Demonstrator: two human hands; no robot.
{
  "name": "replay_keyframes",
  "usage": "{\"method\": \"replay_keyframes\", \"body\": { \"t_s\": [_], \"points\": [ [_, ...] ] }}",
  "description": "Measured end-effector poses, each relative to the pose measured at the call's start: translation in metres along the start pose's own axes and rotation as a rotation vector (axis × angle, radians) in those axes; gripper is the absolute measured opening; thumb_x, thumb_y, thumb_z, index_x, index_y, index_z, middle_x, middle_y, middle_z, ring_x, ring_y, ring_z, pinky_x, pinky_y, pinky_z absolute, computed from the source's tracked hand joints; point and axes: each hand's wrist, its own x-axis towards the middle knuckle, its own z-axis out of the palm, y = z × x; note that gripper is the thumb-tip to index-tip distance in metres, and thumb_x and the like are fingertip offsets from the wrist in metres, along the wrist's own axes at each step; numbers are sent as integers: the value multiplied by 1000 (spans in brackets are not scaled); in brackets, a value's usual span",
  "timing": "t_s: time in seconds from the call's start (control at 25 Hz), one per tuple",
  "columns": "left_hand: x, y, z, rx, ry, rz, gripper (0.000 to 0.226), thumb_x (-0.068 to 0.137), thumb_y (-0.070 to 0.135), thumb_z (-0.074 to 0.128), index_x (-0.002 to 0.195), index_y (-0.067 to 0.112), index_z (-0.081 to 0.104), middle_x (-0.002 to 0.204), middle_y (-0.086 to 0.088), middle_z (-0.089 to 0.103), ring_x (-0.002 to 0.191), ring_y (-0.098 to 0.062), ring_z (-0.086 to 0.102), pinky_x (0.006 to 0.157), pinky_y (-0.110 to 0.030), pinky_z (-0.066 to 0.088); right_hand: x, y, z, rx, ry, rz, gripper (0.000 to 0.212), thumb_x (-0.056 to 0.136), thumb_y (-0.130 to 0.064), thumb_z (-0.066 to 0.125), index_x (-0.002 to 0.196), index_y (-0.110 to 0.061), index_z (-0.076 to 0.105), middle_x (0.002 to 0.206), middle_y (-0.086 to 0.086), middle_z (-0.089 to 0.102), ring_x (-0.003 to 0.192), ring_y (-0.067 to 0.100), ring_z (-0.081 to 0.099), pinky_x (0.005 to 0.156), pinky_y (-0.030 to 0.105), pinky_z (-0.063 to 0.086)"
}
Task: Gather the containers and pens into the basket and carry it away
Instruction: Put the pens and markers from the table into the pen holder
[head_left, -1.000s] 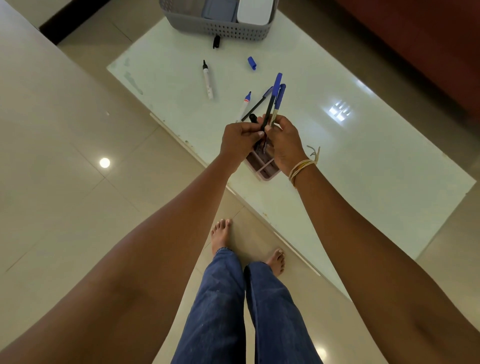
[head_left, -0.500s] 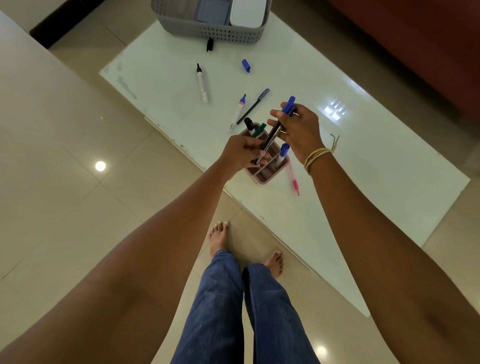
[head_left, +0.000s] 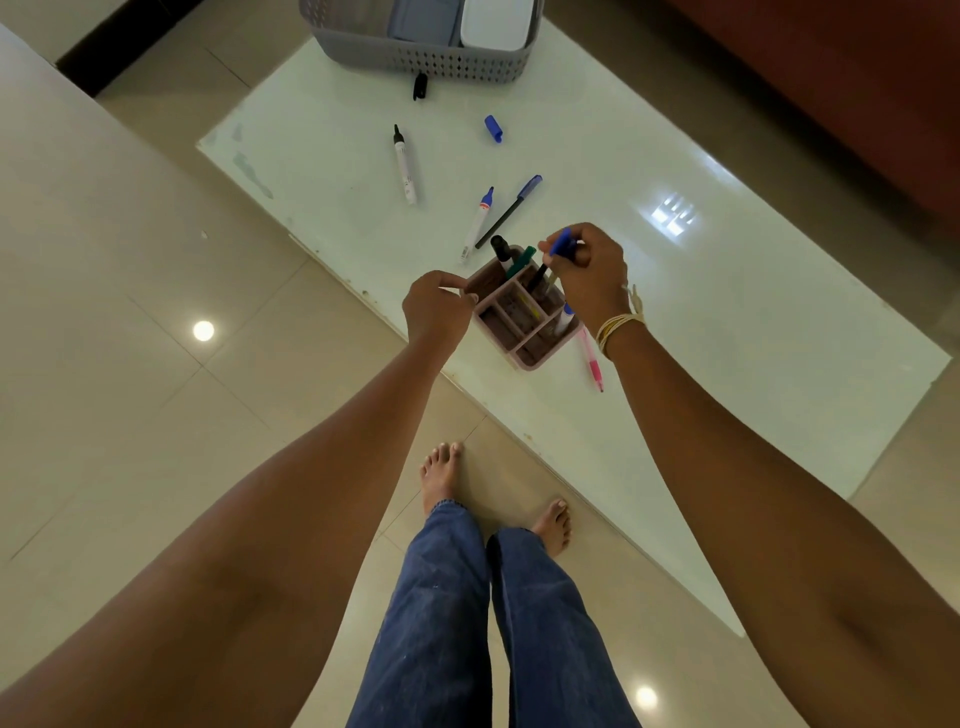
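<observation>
A pink divided pen holder (head_left: 524, 317) stands near the table's front edge with a black marker (head_left: 501, 252) and a green pen (head_left: 521, 261) in it. My left hand (head_left: 436, 312) pinches the holder's left rim. My right hand (head_left: 589, 270) grips blue-capped pens (head_left: 560, 245) whose lower ends sit inside the holder. Loose on the table lie a white marker (head_left: 405, 166), a blue-tipped marker (head_left: 478, 223), a dark pen (head_left: 509, 210), a blue cap (head_left: 493, 128), a black cap (head_left: 420, 85) and a pink pen (head_left: 592, 364). The grey basket (head_left: 415, 57) at the far edge holds containers.
The white glass table (head_left: 727, 322) runs diagonally across the tiled floor (head_left: 130, 364). A dark red sofa (head_left: 857, 78) stands beyond it on the right. My bare feet (head_left: 441, 478) are on the floor just in front of the table.
My right hand has lowered the blue-capped pens from above the table into the holder. My left hand let go of the pens and moved to the holder's rim.
</observation>
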Motion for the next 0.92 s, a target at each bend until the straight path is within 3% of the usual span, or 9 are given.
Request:
{"method": "replay_keyframes", "body": {
  "t_s": [0.12, 0.16, 0.28, 0.32, 0.44, 0.52, 0.64, 0.84, 0.92],
  "points": [
    [3, -2, 1, 14, -36, -70, 28, 82, 15, 71, 107, 13, 58, 110, -12, 66, 95, -30, 68, 86, -40, 57, 2, 5, -8, -55, -112, 102, 33, 85, 8, 60, 114, -8, 61, 117, 8, 68, 108, 18, 64, 94, 30, 54],
    [3, -1, 1, 6, -61, -110, 34, 83, 14, 71, 112, 13, 54, 114, -14, 63, 96, -30, 66, 86, -42, 57, 2, 6, -11, 14, -73, 147, 34, 85, 7, 59, 116, -8, 60, 118, 9, 65, 108, 17, 61, 91, 27, 52],
    [2, 2, 3, -30, -176, -186, 50, 86, 11, 65, 131, 17, 43, 121, -17, 59, 89, -27, 63, 84, -43, 59, -7, 14, -19, 312, 288, 367, 18, 85, -10, 53, 102, -12, 59, 109, 12, 62, 97, 20, 56, 89, 35, 48],
    [2, 2, 4, -43, -218, -197, 55, 88, 11, 63, 137, 20, 40, 124, -15, 58, 94, -28, 63, 85, -43, 59, -11, 22, -20, 325, 302, 473, 21, 82, -13, 51, 102, -11, 56, 105, 11, 59, 94, 23, 55, 88, 38, 48],
    [4, 2, 7, -74, -292, -195, 54, 91, 10, 60, 140, 23, 42, 132, -11, 54, 115, -33, 60, 89, -45, 57, -30, 41, -11, 118, -91, 694, 46, 82, -3, 51, 126, -14, 50, 112, 10, 53, 93, 28, 58, 86, 45, 54],
    [7, 3, 10, -52, -273, -166, 43, 92, 9, 58, 133, 20, 50, 128, -11, 59, 112, -32, 62, 86, -44, 58, -35, 45, -1, 177, -195, 669, 42, 87, 5, 49, 119, -20, 54, 108, 6, 57, 95, 28, 62, 86, 50, 58],
    [11, 4, 11, -36, -217, -130, 35, 91, 8, 60, 125, 16, 56, 120, -10, 65, 93, -27, 66, 85, -42, 59, -28, 42, 7, 216, -170, 628, 42, 88, 13, 45, 89, -28, 53, 93, 3, 63, 102, 37, 66, 85, 56, 57],
    [16, 26, 11, -12, -215, 56, 32, 88, 11, 64, 120, 12, 61, 122, -8, 65, 112, -30, 63, 98, -48, 51, -5, 31, 4, 191, -59, 612, 35, 91, 9, 42, 89, -22, 57, 90, 8, 67, 73, 28, 70, 58, 42, 62],
    [25, 45, 13, -19, -216, 133, 33, 87, 9, 63, 120, 12, 62, 120, -9, 65, 112, -30, 62, 97, -48, 51, 17, 23, -3, 172, -25, 618, 32, 91, 8, 43, 105, -16, 57, 98, 11, 65, 78, 31, 70, 56, 43, 61]
  ]
}}
